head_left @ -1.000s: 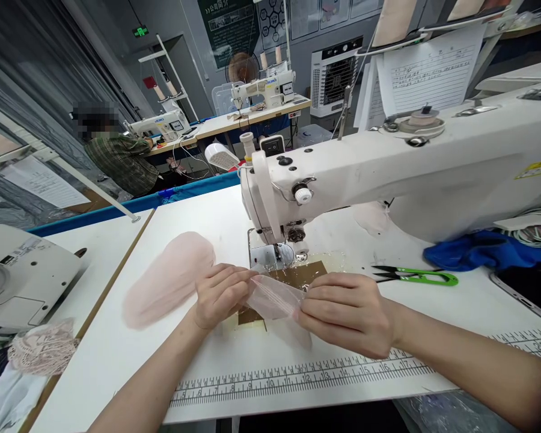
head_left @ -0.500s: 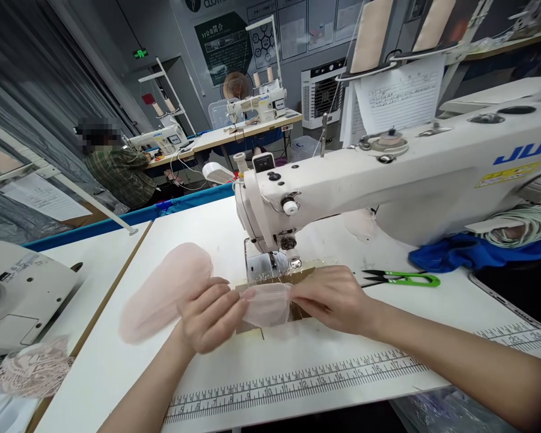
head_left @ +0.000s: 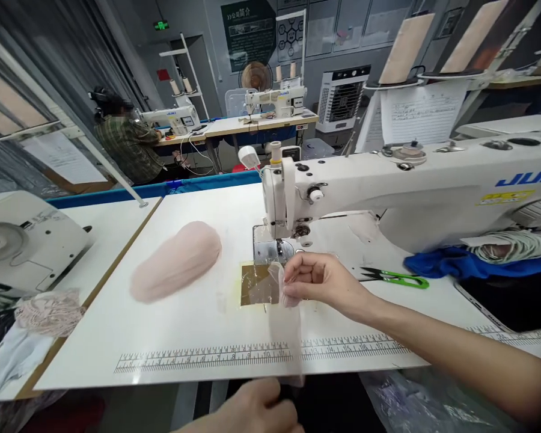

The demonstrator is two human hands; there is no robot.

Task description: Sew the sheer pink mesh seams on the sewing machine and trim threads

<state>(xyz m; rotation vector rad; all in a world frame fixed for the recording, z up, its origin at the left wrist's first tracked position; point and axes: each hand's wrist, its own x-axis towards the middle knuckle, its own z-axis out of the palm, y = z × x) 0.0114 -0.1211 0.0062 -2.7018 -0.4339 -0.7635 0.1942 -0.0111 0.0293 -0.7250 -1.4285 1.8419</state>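
My right hand point(head_left: 318, 279) pinches a strip of sheer pale pink fabric point(head_left: 285, 325) just in front of the sewing machine point(head_left: 293, 198). The strip hangs down over the front of the table, and its lower end comes close to my left hand point(head_left: 259, 409). That hand is low at the table's front edge, slightly blurred, with its fingers curled; what is inside them is hidden. Behind the fabric lie the machine's needle plate point(head_left: 270, 249) and a brown patch point(head_left: 252, 285) on the table top. A pile of pale pink sheer pieces point(head_left: 178, 261) rests to the left.
Green thread snips point(head_left: 403, 279) lie right of my right hand, near a blue cloth point(head_left: 426, 263) and a dark phone point(head_left: 500, 304). A printed ruler point(head_left: 198, 358) runs along the front edge. Another machine point(head_left: 27, 240) stands left. A person point(head_left: 121, 138) sits at the back.
Both hands held the fabric near the needle before. My left hand has dropped toward the front edge; my right keeps the fabric, now hanging lengthwise. The view has shifted.
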